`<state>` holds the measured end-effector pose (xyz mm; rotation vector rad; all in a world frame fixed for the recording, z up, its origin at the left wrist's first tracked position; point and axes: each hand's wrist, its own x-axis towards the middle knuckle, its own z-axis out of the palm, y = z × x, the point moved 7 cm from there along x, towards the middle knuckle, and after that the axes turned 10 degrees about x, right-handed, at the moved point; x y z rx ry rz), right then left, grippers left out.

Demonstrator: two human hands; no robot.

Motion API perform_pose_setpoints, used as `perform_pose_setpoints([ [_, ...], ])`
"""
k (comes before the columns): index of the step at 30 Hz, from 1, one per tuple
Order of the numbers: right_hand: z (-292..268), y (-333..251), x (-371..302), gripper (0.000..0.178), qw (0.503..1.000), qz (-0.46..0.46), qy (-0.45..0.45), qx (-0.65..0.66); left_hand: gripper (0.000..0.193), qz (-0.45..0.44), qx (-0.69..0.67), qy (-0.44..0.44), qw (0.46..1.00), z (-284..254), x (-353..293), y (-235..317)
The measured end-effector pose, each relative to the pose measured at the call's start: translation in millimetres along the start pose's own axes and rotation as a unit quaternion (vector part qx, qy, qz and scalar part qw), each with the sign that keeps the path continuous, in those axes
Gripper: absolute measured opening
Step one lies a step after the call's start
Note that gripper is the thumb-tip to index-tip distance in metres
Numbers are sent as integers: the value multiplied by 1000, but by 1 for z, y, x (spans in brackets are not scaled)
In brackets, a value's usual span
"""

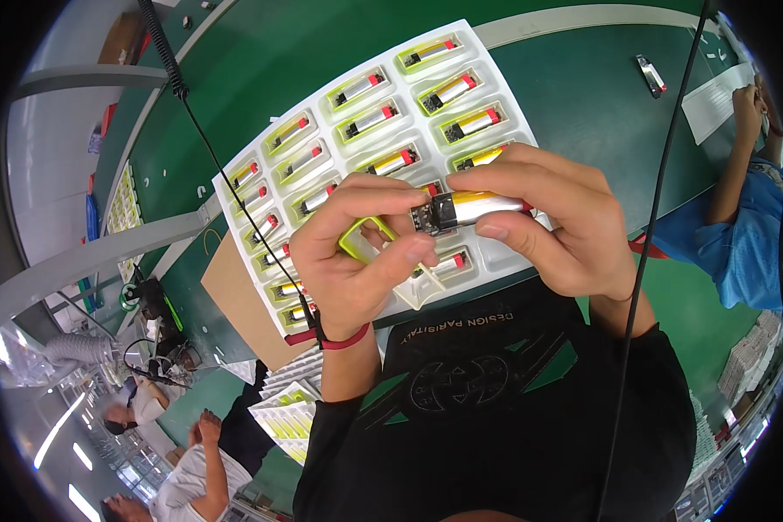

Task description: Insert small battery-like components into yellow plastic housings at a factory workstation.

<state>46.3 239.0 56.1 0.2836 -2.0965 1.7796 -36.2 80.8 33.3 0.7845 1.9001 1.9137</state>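
Note:
My right hand point(574, 226) holds a silver battery cell point(483, 209) with yellow tape and a black end, fingers above and thumb below. At its black end, the fingertips of my left hand point(344, 248) close in around a small circuit board point(424, 217). A hollow plastic casing point(419, 291), yellow-green at its rim and pale further down, is also held in my left hand, partly behind the thumb. Beneath both hands lies a white moulded tray point(506, 257). Its pockets hold similar cells with red ends, several of them in yellow-green casings, such as a cell point(474, 124).
A loose dark part point(651, 76) lies on the green table point(574, 78) at right. Brown cardboard point(244, 300) sits under the tray's left side. Black cables point(661, 191) hang across the view. A co-worker in blue point(739, 235) sits at right; others are at lower left.

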Motion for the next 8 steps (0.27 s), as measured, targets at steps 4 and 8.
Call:
perform_pose_setpoints([
  [4,2,-4,-1,32,1000,-14,-8,-15,29,-7,27,2,1000,-3,-2,-3],
  [8,4,-4,-3,33,1000,-14,-13,-23,34,94,137,15,986,-5,-1,5],
])
